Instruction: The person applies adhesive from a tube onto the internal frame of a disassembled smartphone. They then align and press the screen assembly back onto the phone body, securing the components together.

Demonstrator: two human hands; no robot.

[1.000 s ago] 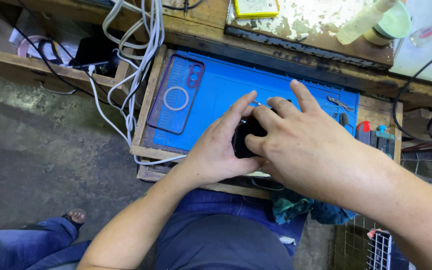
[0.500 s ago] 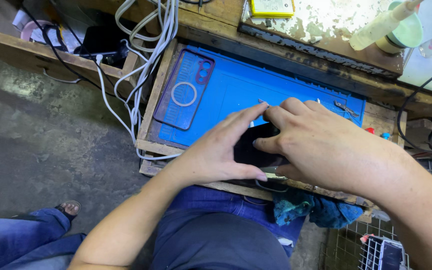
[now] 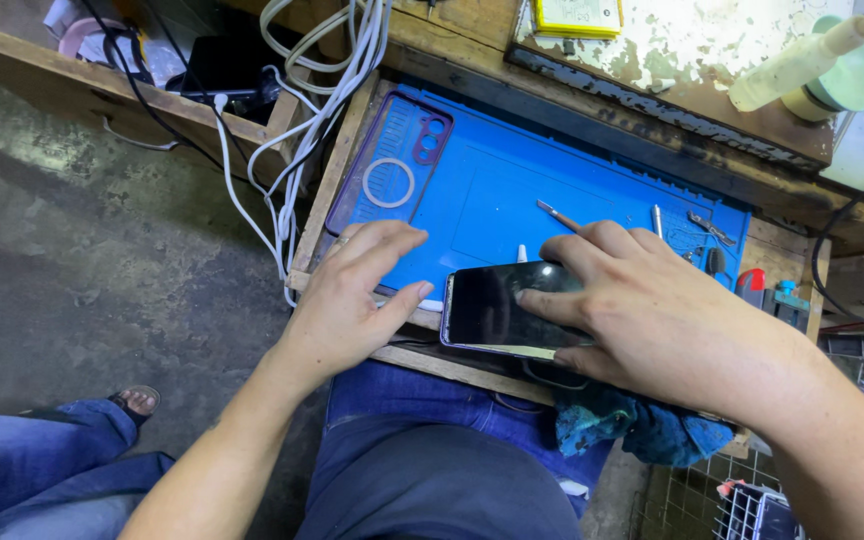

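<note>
One smartphone (image 3: 500, 308) lies face up at the near edge of the blue work mat (image 3: 512, 190), dark screen uppermost, its near long side overhanging the wooden bench edge (image 3: 452, 365). The right hand (image 3: 652, 310) lies flat on it, index fingertip pressed on the glass and thumb under the near rim; fingers extended, not curled into a grip. The left hand (image 3: 352, 300) is spread open, fingers splayed, holding nothing, thumb tip just beside the phone's left end, palm over the mat's near-left corner.

Change from one second ago: both hands then covered the phone, the left one cupped over it; now the left hand is off to the side and most of the screen is exposed. Judgement: hold has passed to the right hand alone.

Surroundings: a purple phone case (image 3: 392, 175) with a ring marking lies at the mat's left end. Tweezers (image 3: 558, 215) and small metal tools (image 3: 702, 228) sit beyond the right hand. White cables (image 3: 322, 90) hang left of the mat. A teal rag (image 3: 642, 425) hangs below the bench edge.
</note>
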